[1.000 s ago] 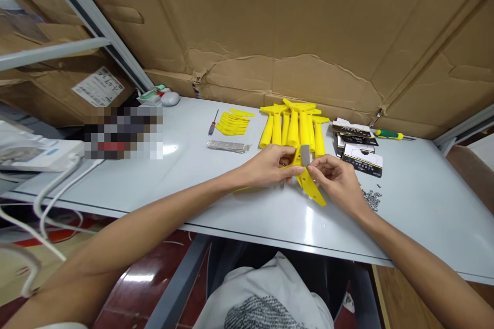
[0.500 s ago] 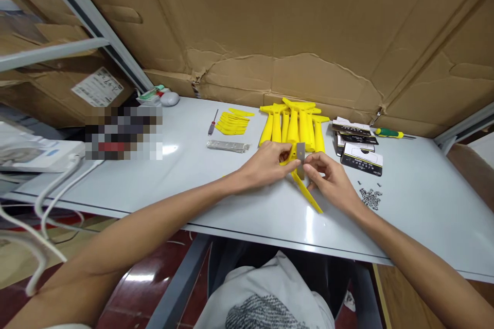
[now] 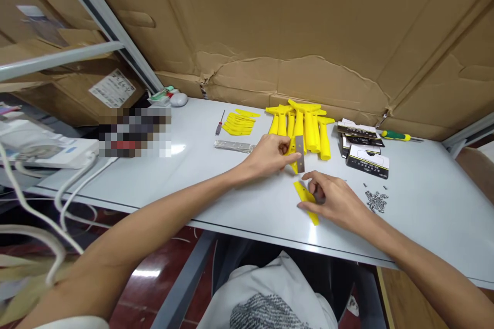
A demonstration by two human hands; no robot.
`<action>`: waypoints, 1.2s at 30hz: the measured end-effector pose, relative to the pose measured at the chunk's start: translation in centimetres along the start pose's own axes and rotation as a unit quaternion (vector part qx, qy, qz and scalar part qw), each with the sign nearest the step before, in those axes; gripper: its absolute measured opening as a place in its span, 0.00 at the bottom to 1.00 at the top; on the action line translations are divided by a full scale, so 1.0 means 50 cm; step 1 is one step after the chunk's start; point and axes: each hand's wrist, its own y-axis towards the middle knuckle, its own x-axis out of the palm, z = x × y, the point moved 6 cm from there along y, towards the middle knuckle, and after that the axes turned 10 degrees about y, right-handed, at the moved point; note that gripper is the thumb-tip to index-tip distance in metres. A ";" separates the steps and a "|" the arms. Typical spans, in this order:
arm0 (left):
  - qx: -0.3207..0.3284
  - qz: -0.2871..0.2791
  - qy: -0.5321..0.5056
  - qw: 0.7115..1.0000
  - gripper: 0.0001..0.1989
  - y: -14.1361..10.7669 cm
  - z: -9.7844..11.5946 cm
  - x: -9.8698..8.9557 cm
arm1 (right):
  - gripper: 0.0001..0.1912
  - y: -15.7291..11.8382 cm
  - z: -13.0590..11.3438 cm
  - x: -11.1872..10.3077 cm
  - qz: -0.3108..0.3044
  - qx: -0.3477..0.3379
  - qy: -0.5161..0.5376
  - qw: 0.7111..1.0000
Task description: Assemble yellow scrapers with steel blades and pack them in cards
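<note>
My left hand (image 3: pixel 270 154) is closed on a yellow scraper handle, largely hidden by the fingers. A thin grey metal blade (image 3: pixel 300 151) with small holes stands against the handle's head, the thumb pressing on it. A flat yellow cover strip (image 3: pixel 306 199) lies at an angle on the table in front. My right hand (image 3: pixel 328 198) is over this strip, thumb and index finger apart on either side, the thumb crossing its lower part.
Yellow handles (image 3: pixel 309 123) are piled behind my hands. To the left lie yellow strips (image 3: pixel 238 124), a stack of blades (image 3: pixel 233 145) and a screwdriver (image 3: pixel 219 127). At right are black-and-white packages (image 3: pixel 367 162), small screws (image 3: pixel 376 201) and a green-yellow screwdriver (image 3: pixel 395 135).
My right hand has left the blade and moved down toward me to the yellow strip. The strip has shifted slightly nearer. The left hand keeps the handle and blade together.
</note>
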 end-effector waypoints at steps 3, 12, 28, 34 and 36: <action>-0.017 -0.014 -0.025 0.999 0.20 -0.001 -0.005 0.005 | 0.20 0.001 -0.006 -0.011 -0.015 -0.028 -0.016 0.999; -0.014 -0.049 -0.071 0.996 0.14 0.004 -0.009 0.012 | 0.10 0.001 -0.014 -0.051 0.047 -0.103 -0.013 0.993; 0.048 -0.115 -0.087 0.988 0.09 -0.024 0.029 0.039 | 0.17 0.028 0.021 -0.079 0.165 -0.046 0.255 0.952; 0.054 -0.146 -0.075 0.985 0.08 -0.023 0.026 0.038 | 0.13 0.030 0.017 -0.064 0.114 -0.068 0.293 0.947; 0.053 -0.155 -0.083 0.983 0.07 -0.023 0.026 0.039 | 0.12 0.031 0.015 -0.062 0.112 -0.075 0.304 0.943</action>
